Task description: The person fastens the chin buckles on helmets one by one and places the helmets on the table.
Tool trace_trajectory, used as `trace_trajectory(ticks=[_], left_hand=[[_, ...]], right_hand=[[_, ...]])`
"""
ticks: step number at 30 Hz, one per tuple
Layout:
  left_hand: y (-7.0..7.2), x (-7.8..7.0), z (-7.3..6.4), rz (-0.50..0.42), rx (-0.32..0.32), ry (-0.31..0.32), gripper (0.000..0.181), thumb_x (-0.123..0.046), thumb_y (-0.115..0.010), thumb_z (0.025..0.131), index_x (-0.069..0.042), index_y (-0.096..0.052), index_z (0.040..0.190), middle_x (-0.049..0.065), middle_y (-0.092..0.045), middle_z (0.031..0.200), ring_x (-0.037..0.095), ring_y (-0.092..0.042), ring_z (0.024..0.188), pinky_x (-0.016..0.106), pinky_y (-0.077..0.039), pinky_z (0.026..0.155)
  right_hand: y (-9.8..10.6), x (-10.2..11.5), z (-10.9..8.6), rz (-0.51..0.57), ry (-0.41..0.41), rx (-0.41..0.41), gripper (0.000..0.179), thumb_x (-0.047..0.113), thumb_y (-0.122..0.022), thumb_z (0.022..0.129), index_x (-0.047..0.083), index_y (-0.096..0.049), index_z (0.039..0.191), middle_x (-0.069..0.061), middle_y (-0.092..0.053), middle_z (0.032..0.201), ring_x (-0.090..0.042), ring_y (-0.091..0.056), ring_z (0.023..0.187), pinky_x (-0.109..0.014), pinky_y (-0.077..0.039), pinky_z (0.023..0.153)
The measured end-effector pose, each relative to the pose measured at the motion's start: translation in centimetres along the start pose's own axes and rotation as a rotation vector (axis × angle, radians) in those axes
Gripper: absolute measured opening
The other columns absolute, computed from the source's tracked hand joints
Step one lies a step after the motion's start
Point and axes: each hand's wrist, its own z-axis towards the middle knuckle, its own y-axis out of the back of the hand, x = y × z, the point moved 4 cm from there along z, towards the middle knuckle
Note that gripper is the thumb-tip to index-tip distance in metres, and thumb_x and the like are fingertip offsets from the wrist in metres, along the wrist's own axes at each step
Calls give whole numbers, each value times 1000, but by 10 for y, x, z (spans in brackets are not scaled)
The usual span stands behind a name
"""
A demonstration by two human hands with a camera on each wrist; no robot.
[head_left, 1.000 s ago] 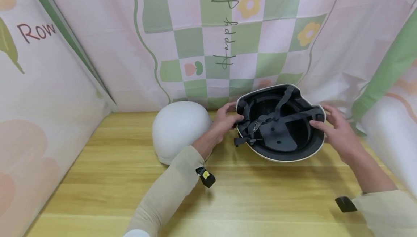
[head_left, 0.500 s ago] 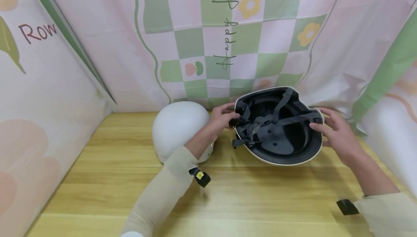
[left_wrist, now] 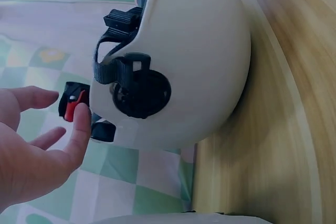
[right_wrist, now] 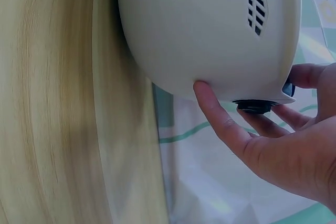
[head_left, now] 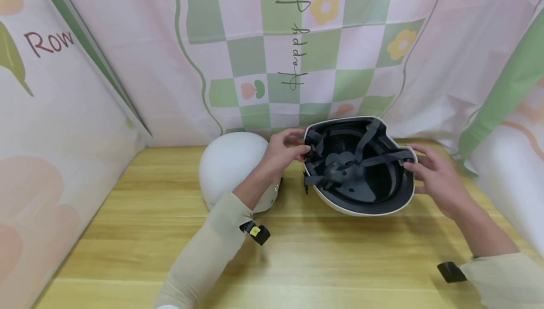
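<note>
A white helmet [head_left: 361, 167] with a black lining and grey chin straps leans back on the table, its hollow side facing the head camera. My right hand [head_left: 437, 176] holds its right rim, thumb inside the edge and fingers spread along the outer shell, as the right wrist view shows. My left hand [head_left: 282, 150] is at the left rim, with fingers spread apart. In the left wrist view these fingers are around a black and red buckle [left_wrist: 71, 100], one fingertip overlapping it. A second white helmet [head_left: 233, 169] sits dome up to the left, partly behind my left forearm.
The wooden table [head_left: 127, 233] ends at a printed curtain [head_left: 246, 63] with green checks, close behind both helmets. More curtain [head_left: 55, 148] hangs along the left side, and another fold stands at the right. Black wrist cameras [head_left: 257, 233] are strapped to both sleeves.
The strapped helmet has shifted slightly left and down, tilting a little, with my right hand following. My left hand has drawn left, and its fingers have loosened from the rim.
</note>
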Motion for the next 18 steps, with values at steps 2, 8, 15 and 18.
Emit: trace_trajectory(ticks=[2, 8, 15, 18], left_hand=[[-2, -3, -2, 1, 27, -5, 42, 1, -69, 98, -2, -62, 139, 16, -62, 118, 15, -66, 78, 30, -61, 76], [-6, -7, -6, 80, 118, -28, 41, -2, -68, 99, -2, -61, 140, 18, -64, 125, 21, -72, 94, 33, -60, 85], [-2, -12, -11, 269, 219, -116, 44, -6, -73, 97, -3, -61, 140, 16, -66, 125, 25, -66, 106, 27, -56, 82], [1, -14, -14, 420, 332, -162, 56, -8, -82, 90, -7, -60, 142, 14, -64, 129, 25, -60, 111, 25, -52, 78]], right_hand=[[0, 3, -1, -9, -6, 3, 34, 6, -52, 108, 31, -53, 130, 21, -68, 111, -6, -71, 86, -28, -60, 62], [-4, 6, -1, -45, -16, 5, 34, 7, -53, 108, 31, -53, 133, 23, -67, 112, -4, -70, 88, -28, -60, 64], [-6, 6, 0, -111, -33, 0, 33, 11, -53, 109, 32, -51, 133, 25, -64, 112, -2, -70, 89, -27, -60, 65], [-6, 5, 0, -136, -44, 1, 33, 13, -53, 109, 33, -50, 135, 25, -62, 113, -2, -69, 91, -28, -60, 66]])
